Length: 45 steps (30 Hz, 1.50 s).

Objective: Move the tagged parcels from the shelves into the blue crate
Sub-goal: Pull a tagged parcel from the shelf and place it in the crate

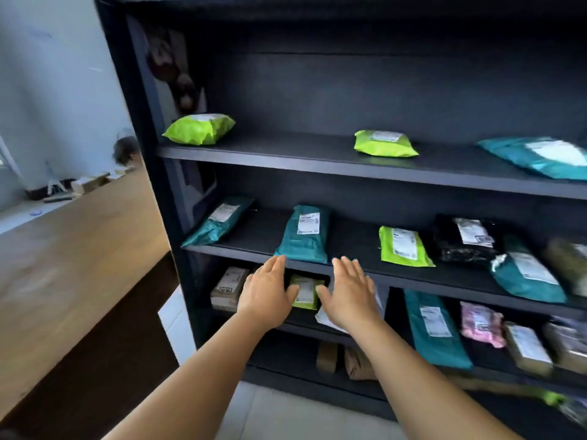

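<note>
A dark shelving unit (317,155) fills the view, with labelled parcels on several shelves. A teal parcel (303,235) lies on the middle shelf, its near end at the shelf edge. My left hand (266,295) and my right hand (351,293) are both stretched out flat with straight fingers, just below and either side of that parcel's near end, holding nothing. Between the hands, on the shelf below, shows a small lime-green parcel (305,292). The blue crate is not in view.
Lime-green parcels (200,128) (384,143) and a teal one (540,157) sit on the upper shelf. More teal, green, black, pink and brown parcels (403,246) lie to the right. A wooden table (73,255) stands at the left.
</note>
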Available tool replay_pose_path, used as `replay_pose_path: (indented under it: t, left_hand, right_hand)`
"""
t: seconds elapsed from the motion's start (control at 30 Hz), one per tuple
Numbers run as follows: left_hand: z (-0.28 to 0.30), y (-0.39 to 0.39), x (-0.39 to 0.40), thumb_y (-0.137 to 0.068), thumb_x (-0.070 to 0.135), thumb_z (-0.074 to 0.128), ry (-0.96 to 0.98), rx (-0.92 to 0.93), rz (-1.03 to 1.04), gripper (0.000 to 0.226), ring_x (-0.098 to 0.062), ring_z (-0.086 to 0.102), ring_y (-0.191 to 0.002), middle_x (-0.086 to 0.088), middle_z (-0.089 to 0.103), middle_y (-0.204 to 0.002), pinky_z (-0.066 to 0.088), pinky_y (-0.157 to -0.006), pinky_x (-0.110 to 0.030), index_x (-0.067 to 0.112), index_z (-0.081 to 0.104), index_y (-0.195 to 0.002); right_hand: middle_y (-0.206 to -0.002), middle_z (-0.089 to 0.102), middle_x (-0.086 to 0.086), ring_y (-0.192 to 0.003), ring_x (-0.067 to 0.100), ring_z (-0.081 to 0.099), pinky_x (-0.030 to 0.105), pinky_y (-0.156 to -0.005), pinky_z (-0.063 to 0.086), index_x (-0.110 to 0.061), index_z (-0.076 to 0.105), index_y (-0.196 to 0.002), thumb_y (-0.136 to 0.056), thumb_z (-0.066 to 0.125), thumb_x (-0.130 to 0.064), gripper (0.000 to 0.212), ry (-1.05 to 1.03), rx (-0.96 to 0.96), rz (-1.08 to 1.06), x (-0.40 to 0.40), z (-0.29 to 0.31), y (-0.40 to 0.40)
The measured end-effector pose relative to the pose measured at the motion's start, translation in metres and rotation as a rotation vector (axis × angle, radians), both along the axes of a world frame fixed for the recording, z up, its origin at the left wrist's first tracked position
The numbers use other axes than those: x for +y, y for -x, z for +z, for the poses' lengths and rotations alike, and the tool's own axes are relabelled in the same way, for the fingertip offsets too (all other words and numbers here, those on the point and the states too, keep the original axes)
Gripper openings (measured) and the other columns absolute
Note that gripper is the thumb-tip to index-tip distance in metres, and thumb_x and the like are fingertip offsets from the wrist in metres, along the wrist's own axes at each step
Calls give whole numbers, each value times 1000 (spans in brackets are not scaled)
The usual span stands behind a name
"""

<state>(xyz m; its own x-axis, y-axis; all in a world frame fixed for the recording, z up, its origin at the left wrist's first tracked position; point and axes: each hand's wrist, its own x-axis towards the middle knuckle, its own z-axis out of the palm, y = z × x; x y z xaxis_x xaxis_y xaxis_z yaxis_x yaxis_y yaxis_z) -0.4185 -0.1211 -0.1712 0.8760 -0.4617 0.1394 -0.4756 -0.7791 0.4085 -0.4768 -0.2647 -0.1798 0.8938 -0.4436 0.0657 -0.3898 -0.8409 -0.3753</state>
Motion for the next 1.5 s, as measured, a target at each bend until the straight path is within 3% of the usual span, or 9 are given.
replay_pose_path:
  t: [0.43,0.87,1.03,1.2,1.33,1.5]
  left_hand:
    - [-39,-29,-159,-97,39,47,-91,59,-298,70,-18,17,-146,0,14,-160,17,-118,-35,19,9,-153]
    - [-100,-122,-302,-96,36,50,-129,225,-452,73,-20,16,-146,0,8,-161,23,-116,-34,23,7,-153]
    - [-118,-136,-336,-95,37,51,-218,247,-504,75,-24,17,-146,-1,2,-161,26,-115,-37,24,6,-153]
    - [-130,-148,-365,-97,34,49,-281,234,-508,73,-22,6,-147,2,-9,-161,19,-116,-37,23,4,-153]
    - [-136,-149,-379,-98,33,46,-338,256,-477,69,-18,-4,-148,4,-15,-160,14,-119,-38,23,5,-153]
    - [-143,-135,-377,-99,38,42,-381,278,-420,67,-17,1,-148,4,-12,-161,16,-118,-37,22,7,-153]
  right_hand:
    - [-161,4,2,-148,20,-2,40,-120,8,-17,11,-153,-97,42,-44,70,-75,48,-268,-146,-45,17]
    - [-160,11,6,-147,21,9,33,-118,17,-17,13,-152,-96,50,-38,71,-279,50,-390,-272,-90,-59]
    - [-160,6,8,-148,23,6,36,-118,17,-21,12,-153,-95,49,-40,71,-267,130,-375,-306,-110,-76]
    - [-161,-2,5,-148,24,4,41,-117,22,-27,10,-153,-95,49,-42,72,-224,186,-332,-341,-122,-95]
    - [-161,-6,1,-148,25,1,45,-117,20,-31,4,-152,-95,45,-44,72,-233,274,-231,-364,-133,-105]
    - [-161,-3,-2,-148,21,0,45,-118,15,-34,4,-152,-96,43,-42,69,-209,354,-83,-374,-144,-93]
